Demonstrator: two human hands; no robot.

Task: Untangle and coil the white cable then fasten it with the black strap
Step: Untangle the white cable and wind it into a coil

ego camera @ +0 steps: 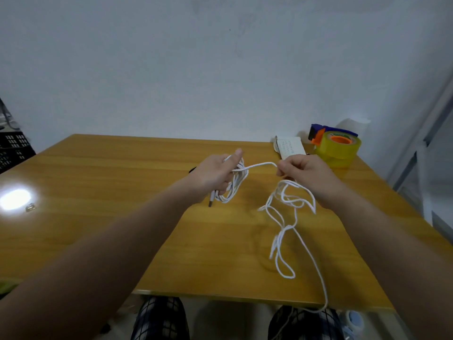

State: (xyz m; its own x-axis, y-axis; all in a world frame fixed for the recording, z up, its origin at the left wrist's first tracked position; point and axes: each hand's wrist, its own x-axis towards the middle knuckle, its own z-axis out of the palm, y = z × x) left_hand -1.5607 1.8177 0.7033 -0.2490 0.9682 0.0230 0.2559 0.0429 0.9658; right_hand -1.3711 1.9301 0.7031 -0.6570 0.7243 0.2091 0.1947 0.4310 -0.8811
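My left hand [215,174] holds several coiled loops of the white cable [285,209] above the wooden table [110,182], with a plug end hanging below the fist. A short taut stretch runs across to my right hand [304,171], which pinches the cable. Below my right hand the cable hangs in loose tangled loops, trails over the table and drops off the front edge. A small piece of the black strap [192,170] peeks out on the table just behind my left wrist; most of it is hidden.
A yellow tape roll in an orange and blue dispenser [337,146] stands at the back right, beside a small white packet [290,147]. A small shiny object [30,207] lies at the left by a bright glare. A black crate [13,149] stands beyond the left edge.
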